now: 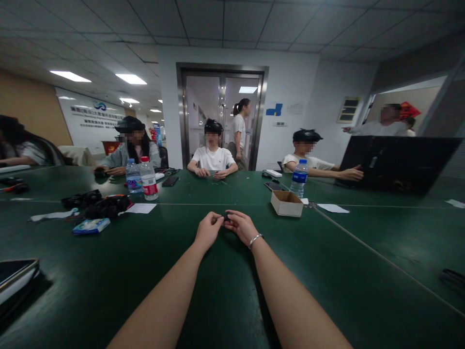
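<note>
Both hands meet above the green table (232, 291), near the middle of the view. A small black object (227, 216), too small to name, is between my fingertips. My right hand (241, 227) is closed on it with thumb and fingers, a silver bracelet (255, 240) at the wrist. From the other side my left hand (209, 230) pinches with thumb and index finger at the object's left edge. The fingers partly hide the object.
An open cardboard box (286, 203) stands right of my hands, a water bottle (299, 178) behind it. Two bottles (148, 180), dark gear (105, 206) and a blue-white packet (90, 226) are at left. A large black case (395, 165) is far right. Several people sit opposite.
</note>
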`<state>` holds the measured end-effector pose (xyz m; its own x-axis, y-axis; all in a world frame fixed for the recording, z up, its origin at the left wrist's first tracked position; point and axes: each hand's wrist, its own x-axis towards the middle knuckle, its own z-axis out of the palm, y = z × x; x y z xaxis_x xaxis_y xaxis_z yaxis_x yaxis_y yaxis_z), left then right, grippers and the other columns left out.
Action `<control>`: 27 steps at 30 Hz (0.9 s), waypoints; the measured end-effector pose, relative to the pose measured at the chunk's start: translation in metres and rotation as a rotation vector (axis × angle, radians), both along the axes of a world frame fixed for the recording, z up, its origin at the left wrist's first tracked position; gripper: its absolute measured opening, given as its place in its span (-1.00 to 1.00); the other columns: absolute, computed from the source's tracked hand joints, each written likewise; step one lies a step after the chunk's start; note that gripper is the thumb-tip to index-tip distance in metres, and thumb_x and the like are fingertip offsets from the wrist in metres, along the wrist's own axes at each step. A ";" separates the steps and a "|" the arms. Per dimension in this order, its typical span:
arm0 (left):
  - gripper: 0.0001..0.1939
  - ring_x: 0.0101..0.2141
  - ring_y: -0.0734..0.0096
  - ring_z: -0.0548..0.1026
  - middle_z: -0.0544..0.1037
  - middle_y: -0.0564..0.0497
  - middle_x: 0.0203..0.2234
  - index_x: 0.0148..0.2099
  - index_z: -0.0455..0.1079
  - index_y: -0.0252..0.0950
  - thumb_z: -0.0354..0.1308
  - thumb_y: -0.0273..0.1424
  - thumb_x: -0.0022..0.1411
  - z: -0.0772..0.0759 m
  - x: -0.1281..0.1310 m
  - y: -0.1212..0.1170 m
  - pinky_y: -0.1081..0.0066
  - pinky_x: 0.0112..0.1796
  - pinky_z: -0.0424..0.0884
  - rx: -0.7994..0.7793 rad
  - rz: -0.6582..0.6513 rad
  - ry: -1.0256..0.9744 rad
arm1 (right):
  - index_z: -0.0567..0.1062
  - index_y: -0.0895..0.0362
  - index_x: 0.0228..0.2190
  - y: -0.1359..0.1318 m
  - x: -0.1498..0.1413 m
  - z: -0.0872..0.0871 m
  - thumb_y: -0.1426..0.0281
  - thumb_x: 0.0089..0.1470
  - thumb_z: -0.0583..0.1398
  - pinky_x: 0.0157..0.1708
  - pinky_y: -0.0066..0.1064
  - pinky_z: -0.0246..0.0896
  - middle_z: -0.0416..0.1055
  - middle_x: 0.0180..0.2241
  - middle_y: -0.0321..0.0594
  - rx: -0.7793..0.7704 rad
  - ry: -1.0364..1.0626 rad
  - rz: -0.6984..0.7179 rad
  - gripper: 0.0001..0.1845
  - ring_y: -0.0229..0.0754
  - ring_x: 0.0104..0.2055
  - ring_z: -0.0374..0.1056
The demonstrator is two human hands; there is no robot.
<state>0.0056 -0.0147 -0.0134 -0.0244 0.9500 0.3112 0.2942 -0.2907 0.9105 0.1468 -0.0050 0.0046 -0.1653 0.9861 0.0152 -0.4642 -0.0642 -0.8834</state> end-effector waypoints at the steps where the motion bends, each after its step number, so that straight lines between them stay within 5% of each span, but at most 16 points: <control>1: -0.75 -0.41 0.40 0.43 0.48 -0.03 -0.43 -0.27 0.34 -0.30 0.07 -0.21 0.10 0.001 0.000 0.000 0.49 -0.43 0.32 -0.009 -0.014 -0.014 | 0.45 0.29 -0.31 0.000 0.000 0.000 0.65 -0.05 0.15 -0.45 -0.46 0.40 0.43 -0.52 -0.15 -0.004 0.002 0.003 -0.80 -0.24 -0.51 0.41; 16: -0.62 -0.58 0.52 0.36 0.45 -0.07 -0.55 -0.40 0.34 -0.42 0.12 -0.13 0.04 0.013 -0.001 0.013 0.54 -0.57 0.27 -0.309 -0.009 -0.179 | 0.45 0.30 -0.33 -0.001 0.005 0.003 0.67 -0.13 0.27 -0.40 -0.44 0.40 0.46 -0.42 -0.09 -0.027 -0.026 0.078 -0.77 -0.20 -0.45 0.43; 27: -0.66 -0.31 0.38 0.43 0.44 -0.04 -0.36 -0.23 0.29 -0.31 0.13 -0.17 0.03 0.007 -0.010 0.004 0.55 -0.50 0.33 -0.094 -0.186 -0.193 | 0.37 0.30 -0.50 0.000 0.004 0.006 0.42 -0.02 0.28 -0.61 -0.50 0.34 0.38 -0.64 -0.15 -0.017 -0.204 0.091 -0.78 -0.28 -0.64 0.33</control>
<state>-0.0044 -0.0103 -0.0068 0.1032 0.9683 0.2276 0.0620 -0.2347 0.9701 0.1511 -0.0047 0.0110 -0.2514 0.9669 -0.0442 -0.2676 -0.1133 -0.9568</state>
